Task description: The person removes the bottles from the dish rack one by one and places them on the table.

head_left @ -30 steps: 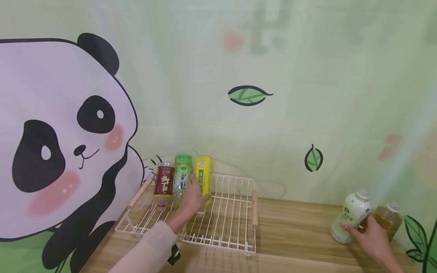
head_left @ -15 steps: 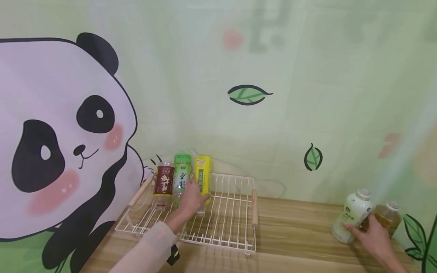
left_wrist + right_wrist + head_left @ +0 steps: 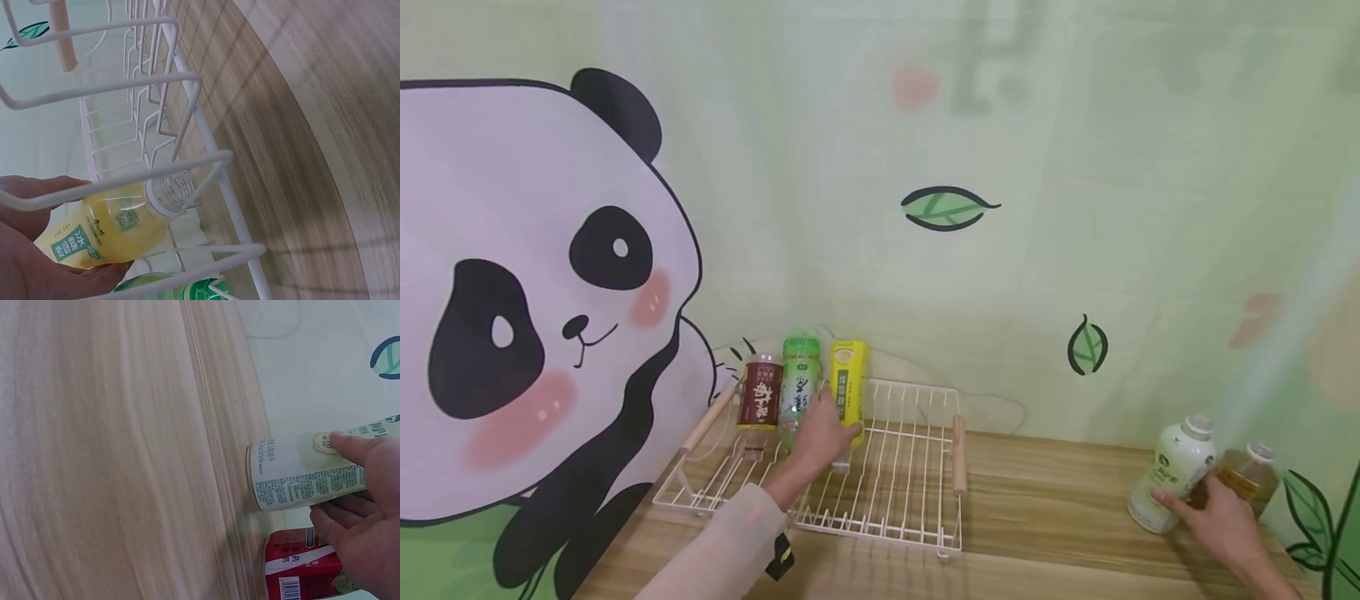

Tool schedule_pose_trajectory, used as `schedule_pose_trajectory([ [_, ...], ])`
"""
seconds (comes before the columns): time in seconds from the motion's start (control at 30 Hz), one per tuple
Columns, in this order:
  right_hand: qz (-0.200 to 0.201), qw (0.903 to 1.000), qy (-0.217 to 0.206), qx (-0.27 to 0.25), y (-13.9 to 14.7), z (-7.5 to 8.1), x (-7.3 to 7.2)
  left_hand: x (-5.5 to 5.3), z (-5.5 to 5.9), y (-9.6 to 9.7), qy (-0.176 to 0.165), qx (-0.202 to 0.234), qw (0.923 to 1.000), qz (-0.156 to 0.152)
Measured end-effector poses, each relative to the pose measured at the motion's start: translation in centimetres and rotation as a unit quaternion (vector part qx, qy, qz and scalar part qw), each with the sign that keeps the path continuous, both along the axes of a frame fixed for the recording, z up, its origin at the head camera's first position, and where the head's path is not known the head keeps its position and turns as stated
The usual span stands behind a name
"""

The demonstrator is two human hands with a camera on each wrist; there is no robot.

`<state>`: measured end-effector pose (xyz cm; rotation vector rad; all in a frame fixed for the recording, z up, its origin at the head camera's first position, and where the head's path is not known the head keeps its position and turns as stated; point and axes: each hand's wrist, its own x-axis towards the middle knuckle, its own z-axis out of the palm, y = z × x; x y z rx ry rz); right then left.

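Observation:
My left hand (image 3: 820,433) grips a yellow-labelled drink bottle (image 3: 850,383) in the white wire rack (image 3: 917,527). In the left wrist view, thumb and fingers lie around that bottle (image 3: 119,225), its clear capped end toward the rack's front wires. Left of it in the rack are a green bottle (image 3: 800,379) and a dark red-labelled bottle (image 3: 760,392), its narrow neck at the bottom. Far right, my right hand (image 3: 1221,521) holds a pale green bottle (image 3: 1176,475) standing on the table, thumb on the near side (image 3: 306,475).
Behind my right hand stands a bottle of brown drink (image 3: 1251,479); its red label (image 3: 300,569) shows in the right wrist view. The rack has wooden handles (image 3: 959,458) at both sides. Wood-grain tabletop (image 3: 1037,500) lies between rack and right-hand bottles. A panda-print curtain (image 3: 850,167) hangs behind.
The yellow-labelled bottle tilts very slightly to the right in my left hand. The right hand and the pale green bottle stay almost in place.

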<state>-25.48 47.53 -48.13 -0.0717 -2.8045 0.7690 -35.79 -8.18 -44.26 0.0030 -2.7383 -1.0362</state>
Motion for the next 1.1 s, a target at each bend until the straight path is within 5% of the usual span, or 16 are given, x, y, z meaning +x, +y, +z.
schedule_pose_trajectory([
  [0.37,0.003,0.9999,-0.015,-0.007,-0.4,1.0,1.0,0.4,0.3,0.2,-0.018,0.021,0.9995,-0.013],
  [0.67,-0.008,0.9996,-0.025,0.007,-0.8,4.5,2.2,0.6,0.8,0.2,-0.01,0.043,0.9987,-0.025],
  [0.9,-0.018,0.9984,0.047,0.027,-2.6,7.9,2.9,0.7,0.9,0.4,0.016,0.05,0.9976,-0.044],
  [1.1,-0.032,0.9935,0.103,0.036,-3.9,10.4,3.7,1.3,2.2,1.2,0.037,0.048,0.9957,-0.071],
])
